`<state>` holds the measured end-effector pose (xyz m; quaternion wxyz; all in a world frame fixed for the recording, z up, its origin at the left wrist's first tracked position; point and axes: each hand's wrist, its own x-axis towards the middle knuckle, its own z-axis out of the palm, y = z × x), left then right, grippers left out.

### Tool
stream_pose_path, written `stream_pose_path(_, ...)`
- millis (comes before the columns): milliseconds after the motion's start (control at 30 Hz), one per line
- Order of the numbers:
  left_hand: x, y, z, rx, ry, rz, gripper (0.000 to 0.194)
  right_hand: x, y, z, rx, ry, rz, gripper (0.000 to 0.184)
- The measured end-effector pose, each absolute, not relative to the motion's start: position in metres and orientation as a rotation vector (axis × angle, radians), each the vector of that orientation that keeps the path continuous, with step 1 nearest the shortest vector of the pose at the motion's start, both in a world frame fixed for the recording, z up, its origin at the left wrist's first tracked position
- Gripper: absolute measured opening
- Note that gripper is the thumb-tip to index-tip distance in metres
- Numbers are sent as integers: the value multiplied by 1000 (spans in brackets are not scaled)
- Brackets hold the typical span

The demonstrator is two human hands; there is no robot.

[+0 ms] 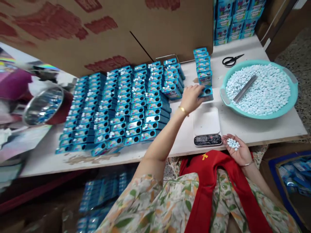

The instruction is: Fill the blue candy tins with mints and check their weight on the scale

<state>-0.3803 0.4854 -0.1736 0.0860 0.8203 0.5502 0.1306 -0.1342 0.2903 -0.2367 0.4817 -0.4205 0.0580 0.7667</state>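
Observation:
My left hand [191, 98] reaches across the white table and grips a small blue tin [206, 92] at the near end of a short row of like tins [202, 64]. My right hand [236, 149] hovers palm up at the table's front edge, cupping a small heap of pale blue candies [233, 143]. A white digital scale [206, 126] lies between the two hands, nothing on its plate. To the right stands a teal basin [295, 89] full of the same candies, with a metal bar [245, 88] lying on them.
Several rows of open blue tins [116, 110] with candies cover the table's middle and left. Black scissors [232, 60] lie at the back right. A big cardboard sheet [109, 29] stands behind. Stacked blue boxes [236, 19] fill the far right corner; a steel bowl [43, 105] sits left.

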Motion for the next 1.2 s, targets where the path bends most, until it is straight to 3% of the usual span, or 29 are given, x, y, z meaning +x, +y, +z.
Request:
stream_pose_path(200,-362,568,-207,2408,1750,243,44,-133,292,-230,-1077,197,1821,23)
stream_pose_path(367,-379,551,-216,2378,1947,444,55,-133,299,-225,-1153,261,1801,40)
stream_pose_path(567,-428,511,-211,1910,2566,437,43,-139,306,-227,-1168,266,1866,43)
stream_pose_path(667,-446,508,-217,1803,2642,356,33,-141,305,-228,-1140,236,1887,40)
stream_pose_path(900,-439,485,-187,2140,2256,308,21,-137,297,-222,-1137,201,1854,43)
stream_pose_path(1067,-389,433,-150,2432,1827,284,20,-137,294,-215,-1109,180,1865,43)
stream_pose_path(1200,-348,406,-151,2565,1613,111,20,-141,290,-212,-1070,159,1898,40)
